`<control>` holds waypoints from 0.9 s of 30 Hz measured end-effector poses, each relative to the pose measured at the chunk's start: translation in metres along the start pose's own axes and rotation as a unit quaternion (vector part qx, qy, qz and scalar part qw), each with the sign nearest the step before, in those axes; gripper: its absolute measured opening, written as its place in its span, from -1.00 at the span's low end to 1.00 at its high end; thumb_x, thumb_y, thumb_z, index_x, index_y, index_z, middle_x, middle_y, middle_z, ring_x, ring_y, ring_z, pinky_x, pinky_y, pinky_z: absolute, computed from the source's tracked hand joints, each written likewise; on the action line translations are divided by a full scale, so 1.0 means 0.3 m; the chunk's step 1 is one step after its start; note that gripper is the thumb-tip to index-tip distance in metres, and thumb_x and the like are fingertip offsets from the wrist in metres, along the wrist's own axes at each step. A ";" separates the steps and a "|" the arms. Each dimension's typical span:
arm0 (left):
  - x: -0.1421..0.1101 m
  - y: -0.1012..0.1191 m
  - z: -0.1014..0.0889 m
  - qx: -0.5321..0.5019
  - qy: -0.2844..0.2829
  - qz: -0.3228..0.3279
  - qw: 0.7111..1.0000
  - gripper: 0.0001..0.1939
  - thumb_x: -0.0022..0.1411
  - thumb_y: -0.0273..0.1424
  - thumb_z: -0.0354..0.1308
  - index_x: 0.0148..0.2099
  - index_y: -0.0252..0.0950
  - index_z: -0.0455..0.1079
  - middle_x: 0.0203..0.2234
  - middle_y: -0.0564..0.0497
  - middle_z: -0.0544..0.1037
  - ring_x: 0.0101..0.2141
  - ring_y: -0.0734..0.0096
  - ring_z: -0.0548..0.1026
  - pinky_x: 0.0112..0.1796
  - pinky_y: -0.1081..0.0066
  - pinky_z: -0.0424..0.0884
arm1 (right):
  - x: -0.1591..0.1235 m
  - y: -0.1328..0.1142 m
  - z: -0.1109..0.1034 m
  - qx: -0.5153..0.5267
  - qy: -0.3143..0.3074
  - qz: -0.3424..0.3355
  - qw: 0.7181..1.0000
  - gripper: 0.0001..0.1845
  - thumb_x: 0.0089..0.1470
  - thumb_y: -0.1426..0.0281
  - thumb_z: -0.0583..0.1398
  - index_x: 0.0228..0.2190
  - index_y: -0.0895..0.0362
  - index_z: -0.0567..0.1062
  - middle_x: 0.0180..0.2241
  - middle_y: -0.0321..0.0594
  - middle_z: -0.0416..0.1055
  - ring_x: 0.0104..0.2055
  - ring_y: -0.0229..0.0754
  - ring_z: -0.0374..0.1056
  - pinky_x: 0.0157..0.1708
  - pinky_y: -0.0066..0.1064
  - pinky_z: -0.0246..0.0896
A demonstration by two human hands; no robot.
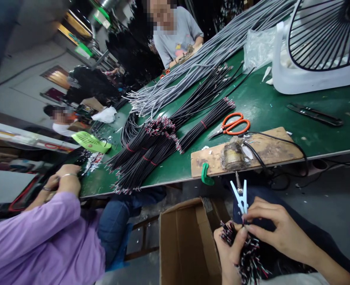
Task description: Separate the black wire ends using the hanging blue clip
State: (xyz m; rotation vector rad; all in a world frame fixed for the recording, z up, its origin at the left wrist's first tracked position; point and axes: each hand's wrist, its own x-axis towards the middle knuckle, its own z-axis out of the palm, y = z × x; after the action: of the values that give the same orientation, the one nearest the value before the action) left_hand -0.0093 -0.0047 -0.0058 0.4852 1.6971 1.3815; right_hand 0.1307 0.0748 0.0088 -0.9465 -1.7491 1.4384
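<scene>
My left hand (230,247) is closed around a bundle of thin black cables (250,255) whose stripped ends show red, white and black cores. The fingertips of my right hand (277,227) pinch at one cable end beside my left thumb. Just above my fingers is a light blue clothespin (242,201), its two legs spread upward near the metal shaft (238,181) of a small motor (233,156). The motor is mounted on a worn wooden board (277,146) at the table edge. My fingers partly hide the pinched end.
On the green table (262,107) lie tied black cable bundles (151,152), long grey cables (186,75), orange-handled scissors (235,123), black snips (315,114) and a fan (311,79). An open cardboard box (186,245) stands below. A person in purple (50,237) sits at left; another (177,39) sits opposite.
</scene>
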 end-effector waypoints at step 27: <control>0.000 0.014 0.030 -0.027 0.046 -0.028 0.998 -0.56 -0.19 -0.08 0.46 -0.50 -0.33 0.44 -0.58 -0.04 0.57 -0.48 0.23 0.55 -0.38 0.33 0.47 | -0.007 0.062 0.055 0.016 -0.012 0.026 0.999 -0.75 0.28 0.31 0.07 -0.38 0.10 0.47 -0.36 -0.20 0.46 -0.28 -0.11 0.42 -0.25 -0.37 0.36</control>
State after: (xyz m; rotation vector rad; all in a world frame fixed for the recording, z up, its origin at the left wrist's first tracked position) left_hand -0.0030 0.0021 -0.0019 0.3470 1.7290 1.4234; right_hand 0.1200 0.0671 -0.0123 -0.9695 -1.7257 1.5121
